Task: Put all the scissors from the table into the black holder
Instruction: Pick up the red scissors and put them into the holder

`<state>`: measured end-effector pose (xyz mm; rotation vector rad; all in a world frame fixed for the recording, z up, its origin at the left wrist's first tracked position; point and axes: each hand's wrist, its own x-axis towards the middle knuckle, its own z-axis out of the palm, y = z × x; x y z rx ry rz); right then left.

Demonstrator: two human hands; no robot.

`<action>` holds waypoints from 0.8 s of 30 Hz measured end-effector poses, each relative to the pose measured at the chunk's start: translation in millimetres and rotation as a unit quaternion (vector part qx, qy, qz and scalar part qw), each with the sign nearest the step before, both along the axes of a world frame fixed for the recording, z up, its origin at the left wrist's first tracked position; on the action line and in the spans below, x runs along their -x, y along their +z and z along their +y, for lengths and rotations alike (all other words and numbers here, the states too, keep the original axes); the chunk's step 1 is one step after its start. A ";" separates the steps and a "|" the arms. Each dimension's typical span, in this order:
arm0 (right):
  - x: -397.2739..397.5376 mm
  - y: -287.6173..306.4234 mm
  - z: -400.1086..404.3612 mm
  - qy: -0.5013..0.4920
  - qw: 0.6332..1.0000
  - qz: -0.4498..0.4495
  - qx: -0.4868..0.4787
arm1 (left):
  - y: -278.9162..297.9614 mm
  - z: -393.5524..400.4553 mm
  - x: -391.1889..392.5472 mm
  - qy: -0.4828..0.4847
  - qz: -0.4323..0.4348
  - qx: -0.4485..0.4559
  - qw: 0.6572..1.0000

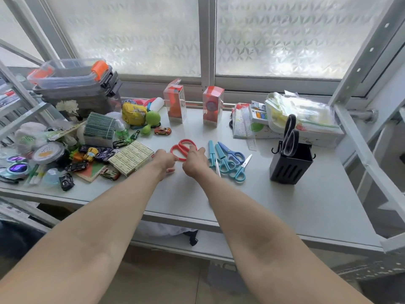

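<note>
The grey table runs from the window to a near edge that cuts across under both forearms, and its widest bare stretch lies in front of the black holder and out to the near edge. The holder stands near the table's right side with one pair of black-handled scissors upright in it, handles up. Well to the holder's left a cluster of blue-handled scissors lies flat — several pairs, overlapping, handles toward the near edge. Farther left of the holder lie the red scissors, loops toward the window. The right hand reaches onto them, fingers extended over one loop (whether it grips, I cannot tell). The left hand rests just beside them, fingers loosely curled, holding nothing — a box of small cartons close at its far side.
</note>
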<state>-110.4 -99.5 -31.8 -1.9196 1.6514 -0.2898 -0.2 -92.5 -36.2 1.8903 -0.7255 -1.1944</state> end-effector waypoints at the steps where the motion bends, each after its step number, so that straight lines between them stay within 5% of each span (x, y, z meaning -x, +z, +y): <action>1: 1.3 -0.6 0.6 -0.004 1.000 -0.008 -0.005 | 0.3 0.4 1.5 0.016 0.024 0.001 1.000; 16: 12.4 -2.4 19.9 -0.026 0.999 -0.024 -0.023 | 8.4 22.9 20.2 0.190 0.095 0.063 0.975; 20: 12.7 2.1 33.9 0.023 1.000 0.000 0.020 | 22.0 40.2 23.1 0.144 0.105 0.074 0.981; 24: 22.7 22.1 50.4 0.056 0.992 -0.059 0.099 | 55.4 47.6 27.2 0.093 0.025 0.136 0.986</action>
